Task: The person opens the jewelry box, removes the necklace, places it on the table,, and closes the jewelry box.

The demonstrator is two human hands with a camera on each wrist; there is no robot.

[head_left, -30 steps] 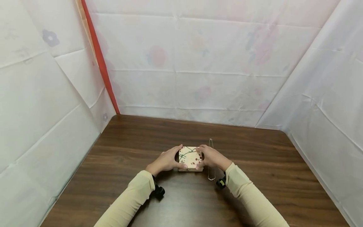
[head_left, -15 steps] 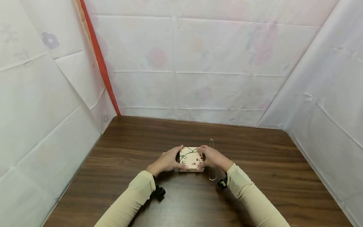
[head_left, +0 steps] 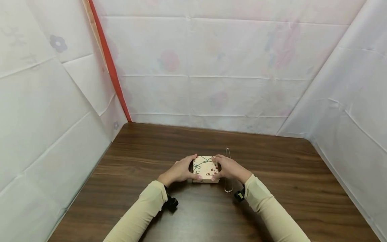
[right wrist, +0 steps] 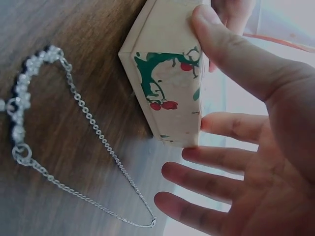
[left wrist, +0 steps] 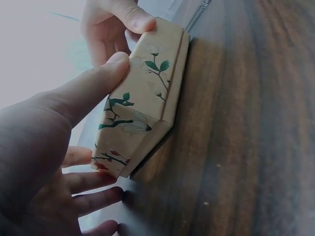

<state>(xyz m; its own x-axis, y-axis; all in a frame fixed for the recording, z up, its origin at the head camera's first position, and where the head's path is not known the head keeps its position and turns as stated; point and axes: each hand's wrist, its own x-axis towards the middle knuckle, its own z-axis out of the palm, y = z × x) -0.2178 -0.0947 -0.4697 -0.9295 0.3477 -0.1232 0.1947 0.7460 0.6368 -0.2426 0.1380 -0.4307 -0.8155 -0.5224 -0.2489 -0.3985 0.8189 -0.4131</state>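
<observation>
A cream gift box [head_left: 205, 168] with a printed pattern of green branches and red blossoms sits on the table, its lid on. My left hand [head_left: 182, 169] grips its left side, thumb at the near edge and fingers at the far one. On the opposite side, my right hand [head_left: 229, 168] holds the box the same way. In the left wrist view, a seam runs between the lid and base of the box [left wrist: 142, 93]. Just right of the box lies a silver chain necklace [right wrist: 98, 130] with a row of sparkling stones, partly hidden under the right wrist in the head view.
The dark wood-grain table [head_left: 157, 141] is enclosed by white printed sheets [head_left: 193, 67] at the back and both sides. A red strip [head_left: 112, 67] runs down the back left corner. Each wrist wears a small black camera [head_left: 172, 204].
The view has shifted slightly. Both hands keep their places on the box, and the necklace lies where it was.
</observation>
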